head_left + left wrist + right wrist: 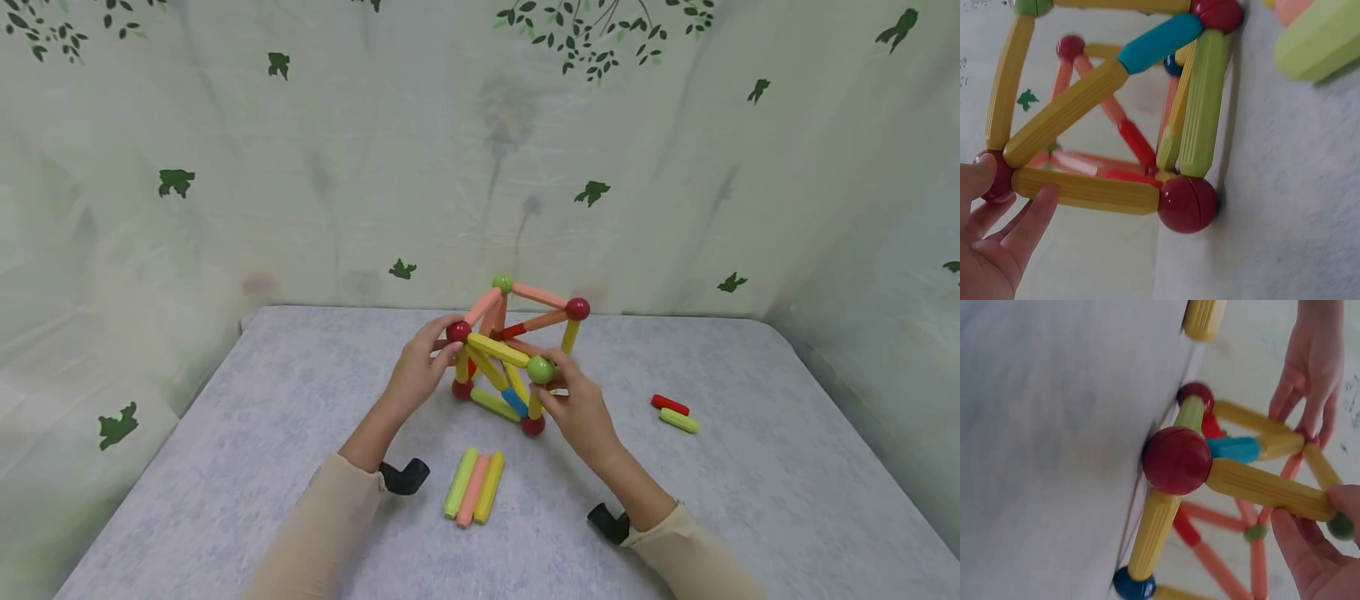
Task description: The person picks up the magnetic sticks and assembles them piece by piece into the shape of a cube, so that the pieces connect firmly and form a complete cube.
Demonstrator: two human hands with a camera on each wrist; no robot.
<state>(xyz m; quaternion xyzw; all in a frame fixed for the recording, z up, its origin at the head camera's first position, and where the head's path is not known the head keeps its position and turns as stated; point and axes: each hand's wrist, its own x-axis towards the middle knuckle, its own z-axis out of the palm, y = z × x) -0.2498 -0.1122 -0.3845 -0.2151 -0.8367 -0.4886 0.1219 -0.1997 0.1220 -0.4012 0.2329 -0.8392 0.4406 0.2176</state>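
Note:
A cube-like frame of colored rods and balls stands on the table, with diagonal rods across its faces. My left hand (422, 367) grips the red ball (459, 332) at its near upper left corner, thumb and fingers around it. At the near upper right corner my right hand (581, 408) pinches the green ball (540, 369) and the top of the upright yellow rod (1266, 487). A yellow rod (498, 349) joins these two balls. Below, a blue rod piece (1160, 44) continues the yellow diagonal (1066, 112) to the lower red ball (1176, 460).
Three loose rods, green, pink (472, 492) and yellow, lie side by side in front of the frame. A short red rod (670, 405) and a light green rod (679, 420) lie at the right. Behind the table hangs a leaf-patterned curtain (450, 150).

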